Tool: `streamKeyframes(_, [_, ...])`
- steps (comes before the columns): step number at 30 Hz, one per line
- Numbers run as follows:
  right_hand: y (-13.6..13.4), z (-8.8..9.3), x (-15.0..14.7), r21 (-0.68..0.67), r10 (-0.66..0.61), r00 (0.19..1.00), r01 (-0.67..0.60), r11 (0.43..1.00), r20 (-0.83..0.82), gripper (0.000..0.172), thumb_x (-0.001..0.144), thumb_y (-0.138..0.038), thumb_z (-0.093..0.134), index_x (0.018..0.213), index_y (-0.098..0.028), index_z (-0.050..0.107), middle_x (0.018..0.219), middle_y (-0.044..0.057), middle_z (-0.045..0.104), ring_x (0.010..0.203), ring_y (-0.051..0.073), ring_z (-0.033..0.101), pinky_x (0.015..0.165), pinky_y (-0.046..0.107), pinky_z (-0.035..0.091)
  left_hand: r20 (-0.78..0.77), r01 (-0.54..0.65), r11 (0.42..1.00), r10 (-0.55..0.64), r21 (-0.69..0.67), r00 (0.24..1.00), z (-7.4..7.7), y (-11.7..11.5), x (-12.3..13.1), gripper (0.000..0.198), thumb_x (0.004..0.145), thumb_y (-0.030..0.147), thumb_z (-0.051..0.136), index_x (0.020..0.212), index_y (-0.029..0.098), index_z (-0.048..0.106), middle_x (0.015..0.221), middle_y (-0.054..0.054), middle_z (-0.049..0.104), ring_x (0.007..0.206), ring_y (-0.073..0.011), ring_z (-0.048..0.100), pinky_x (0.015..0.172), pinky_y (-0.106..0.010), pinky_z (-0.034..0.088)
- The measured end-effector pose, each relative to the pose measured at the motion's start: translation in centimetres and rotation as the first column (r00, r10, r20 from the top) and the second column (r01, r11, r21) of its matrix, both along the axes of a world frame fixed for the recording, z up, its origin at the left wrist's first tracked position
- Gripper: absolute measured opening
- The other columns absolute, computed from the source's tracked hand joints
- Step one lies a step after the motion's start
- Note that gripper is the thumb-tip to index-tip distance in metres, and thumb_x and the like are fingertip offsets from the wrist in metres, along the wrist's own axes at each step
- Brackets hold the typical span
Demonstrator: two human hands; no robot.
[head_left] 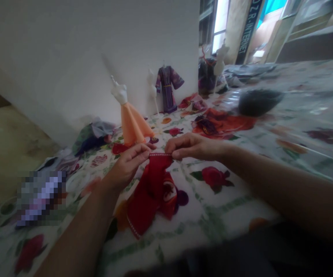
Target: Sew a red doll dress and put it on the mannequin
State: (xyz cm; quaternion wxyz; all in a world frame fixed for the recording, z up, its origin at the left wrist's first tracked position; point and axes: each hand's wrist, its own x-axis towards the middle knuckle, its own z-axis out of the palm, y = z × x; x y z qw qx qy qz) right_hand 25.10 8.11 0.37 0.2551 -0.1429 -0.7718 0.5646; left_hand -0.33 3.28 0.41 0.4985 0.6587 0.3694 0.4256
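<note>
A small red doll garment [146, 204] with white stitching along its edges hangs between my hands over the table. My left hand [131, 163] pinches one end of its stitched top edge. At the other end of that edge, my right hand [188, 147] grips it between thumb and fingers, so the edge is held straight. Lower down, the cloth folds over itself and its bottom rests on or just above the tablecloth; I cannot tell which. A printed patch with a white shape shows on its right side.
A flowered tablecloth [183, 231] covers the table. Behind my hands stand a doll mannequin in an orange skirt [131, 121], a bare white mannequin [152, 88] and a purple robe [168, 88] on a stand. Orange-red cloth [226, 122] and a dark bundle [258, 102] lie to the right.
</note>
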Motion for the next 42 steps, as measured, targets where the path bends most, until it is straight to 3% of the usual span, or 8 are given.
streamKeyframes(9, [-0.1,0.1,-0.1,0.043,0.062,0.997,-0.06,0.997,-0.049,0.014,0.089,-0.028,0.072,0.089,-0.014,0.068,0.091,0.002,0.064,0.085,0.012,0.057,0.081,0.028,0.044,-0.007,-0.001,1.0,0.001,0.003,1.0,-0.2,0.1,0.0,0.021,0.089,0.041,0.07,0.082,0.021,0.065,0.122,-0.006,0.065,0.12,-0.0258,0.057,0.103,-0.037,0.042])
streamKeyframes(13, [-0.4,0.6,0.1,0.04,0.085,0.996,-0.085,0.996,0.004,0.027,0.09,-0.035,0.071,0.106,-0.013,0.069,0.11,0.007,0.067,0.103,0.017,0.059,0.095,0.033,0.044,-0.054,0.019,0.999,-0.017,0.038,0.998,-0.2,-0.1,0.1,0.019,0.092,0.039,0.067,0.085,0.021,0.066,0.124,-0.006,0.064,0.124,-0.0265,0.055,0.106,-0.038,0.039])
streamKeyframes(20, [-1.2,0.0,-1.2,0.117,-0.015,0.999,0.011,0.993,0.032,0.027,0.095,-0.037,0.062,0.084,-0.013,0.064,0.079,0.0,0.055,0.074,0.012,0.049,0.07,0.026,0.04,-0.178,0.053,0.995,-0.037,0.085,0.983,-0.3,-0.5,0.8,0.024,0.098,0.041,0.058,0.088,0.021,0.065,0.127,-0.007,0.062,0.125,-0.0266,0.052,0.11,-0.038,0.034])
streamKeyframes(28, [-1.3,0.5,-0.8,0.159,-0.002,0.999,-0.005,0.987,0.048,0.029,0.096,-0.042,0.062,0.088,-0.014,0.064,0.081,0.0,0.055,0.075,0.012,0.048,0.069,0.026,0.038,-0.291,0.134,0.973,-0.076,0.186,0.954,-0.1,-0.6,0.6,0.015,0.096,0.034,0.062,0.088,0.022,0.063,0.121,-0.006,0.061,0.127,-0.0249,0.05,0.108,-0.036,0.035])
streamKeyframes(34, [-1.2,0.1,-0.9,0.017,0.011,1.0,-0.01,1.0,-0.014,0.028,0.095,-0.039,0.063,0.082,-0.015,0.059,0.073,-0.003,0.047,0.069,0.011,0.043,0.065,0.027,0.032,-0.244,0.122,0.984,-0.087,0.131,0.966,0.0,-0.5,0.5,0.021,0.097,0.037,0.061,0.084,0.021,0.064,0.119,-0.006,0.062,0.125,-0.0243,0.052,0.107,-0.036,0.036])
streamKeyframes(42, [-0.8,0.0,-0.7,-0.015,0.003,1.0,-0.003,1.0,-0.009,0.028,0.094,-0.04,0.065,0.08,-0.016,0.06,0.072,-0.003,0.048,0.067,0.011,0.041,0.064,0.027,0.031,-0.127,0.151,0.986,-0.141,0.07,0.982,0.2,-0.7,0.6,0.02,0.093,0.033,0.069,0.079,0.02,0.064,0.128,-0.007,0.061,0.132,-0.0269,0.049,0.108,-0.038,0.038])
